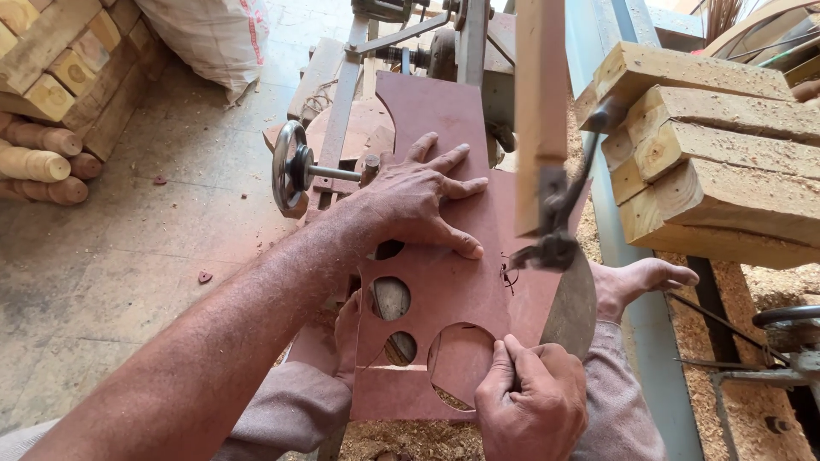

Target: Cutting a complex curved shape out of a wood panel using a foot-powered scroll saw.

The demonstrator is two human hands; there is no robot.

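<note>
A reddish-brown board point(453, 282) with round cutouts lies flat on the saw's surface at centre. Stacked timber blocks point(717, 162) sit far right. The left hand point(418, 201) presses spread and released on the board; the right hand point(530, 397) pinches its near edge.

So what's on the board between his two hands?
In the head view, between the left hand and the right hand, the reddish-brown board shows only its own round cut-out holes; nothing rests there.
</note>
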